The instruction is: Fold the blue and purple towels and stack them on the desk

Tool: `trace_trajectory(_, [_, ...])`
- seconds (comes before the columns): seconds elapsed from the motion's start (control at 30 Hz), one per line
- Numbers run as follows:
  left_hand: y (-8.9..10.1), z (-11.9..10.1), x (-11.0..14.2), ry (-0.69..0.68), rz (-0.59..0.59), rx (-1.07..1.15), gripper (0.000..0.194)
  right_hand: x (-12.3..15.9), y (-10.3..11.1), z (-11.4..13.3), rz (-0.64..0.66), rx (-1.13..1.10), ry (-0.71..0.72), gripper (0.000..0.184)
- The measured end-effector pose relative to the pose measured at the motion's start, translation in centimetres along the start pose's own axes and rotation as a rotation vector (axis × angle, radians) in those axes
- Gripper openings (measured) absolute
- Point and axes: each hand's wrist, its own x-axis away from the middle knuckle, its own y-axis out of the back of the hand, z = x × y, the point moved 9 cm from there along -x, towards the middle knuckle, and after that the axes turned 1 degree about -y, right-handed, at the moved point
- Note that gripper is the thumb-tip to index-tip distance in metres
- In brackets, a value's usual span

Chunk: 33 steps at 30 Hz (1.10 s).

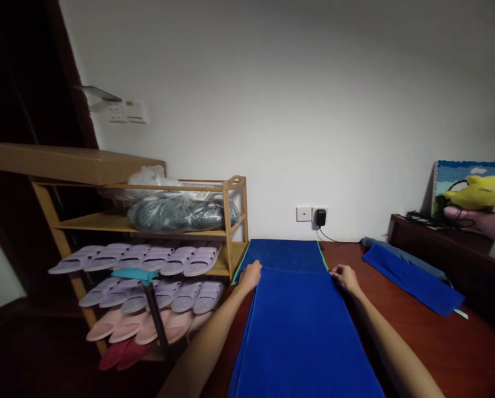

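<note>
A long blue towel [297, 331] lies folded lengthwise down the dark red tabletop [400, 326]. Beyond its upper edge, toward the wall, shows a darker blue cloth [287, 254] with green trim along its sides. My left hand [251, 276] is closed in a pinch at the towel's upper left corner. Opposite it, my right hand [345, 277] pinches the upper right corner between thumb and fingers. Both forearms reach forward on either side of the towel.
Left stands a wooden shoe rack [228, 221] with several slippers [201, 258], a bagged bundle [177, 213] and a cardboard box [65, 160]. A teal-topped handle [135, 275] rises before it. Right lies another folded blue cloth [413, 279]. A black plug [321, 217] sits in the wall socket.
</note>
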Motion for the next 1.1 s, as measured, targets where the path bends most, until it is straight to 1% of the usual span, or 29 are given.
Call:
trace_trajectory(0.13, [-0.2, -0.2, -0.3, -0.034, 0.006, -0.050, 0.028, -0.4, -0.1, -0.2, -0.013, 0.054, 0.025, 0.017])
trace_trajectory(0.23, [0.2, -0.5, -0.1, -0.068, -0.010, -0.091, 0.028, -0.2, 0.2, -0.2, -0.004, 0.106, 0.052, 0.019])
trace_trajectory(0.3, [0.9, -0.9, 0.3, -0.094, -0.046, -0.112, 0.029, 0.3, 0.4, 0.2, -0.012, 0.148, 0.070, 0.022])
trace_trajectory(0.4, [1.8, -2.4, 1.7, -0.166, -0.112, -0.130, 0.033, 1.6, 0.5, 1.7, -0.053, 0.206, 0.111, 0.035])
trace_trajectory(0.43, [1.8, -3.2, 2.3, -0.209, -0.125, -0.131, 0.035, 2.2, 0.1, 2.6, -0.051, 0.220, 0.150, 0.039])
trace_trajectory(0.47, [1.5, -4.2, 3.0, -0.269, -0.128, -0.126, 0.037, 2.9, -0.6, 3.7, -0.022, 0.240, 0.205, 0.045])
trace_trajectory(0.53, [0.4, -6.2, 4.3, -0.380, -0.094, -0.101, 0.043, 4.3, -2.9, 5.6, 0.109, 0.312, 0.306, 0.056])
trace_trajectory(0.57, [-0.4, -6.9, 4.8, -0.410, -0.059, -0.084, 0.049, 5.0, -4.1, 6.1, 0.193, 0.360, 0.326, 0.062])
trace_trajectory(0.63, [-2.0, -7.5, 5.3, -0.407, 0.033, -0.059, 0.060, 6.0, -5.8, 6.3, 0.335, 0.451, 0.296, 0.070])
trace_trajectory(0.7, [-3.1, -7.6, 5.5, -0.371, 0.101, -0.052, 0.065, 6.4, -6.3, 6.2, 0.393, 0.492, 0.246, 0.072])
trace_trajectory(0.77, [-3.2, -7.9, 5.6, -0.372, 0.103, -0.053, 0.064, 6.5, -6.1, 6.6, 0.377, 0.503, 0.261, 0.074])
trace_trajectory(0.87, [-2.8, -8.6, 5.7, -0.394, 0.053, -0.039, 0.061, 6.8, -5.9, 7.2, 0.347, 0.498, 0.305, 0.074])
trace_trajectory(1.0, [-3.5, -9.5, 5.8, -0.390, 0.094, -0.013, 0.059, 7.3, -6.9, 7.2, 0.401, 0.510, 0.288, 0.074])
trace_trajectory(1.03, [-3.4, -9.6, 5.8, -0.382, 0.086, -0.008, 0.059, 7.4, -6.9, 7.4, 0.398, 0.518, 0.289, 0.073])
trace_trajectory(1.1, [-2.7, -9.6, 6.0, -0.367, 0.033, 0.003, 0.056, 7.8, -6.3, 8.0, 0.363, 0.533, 0.299, 0.071])
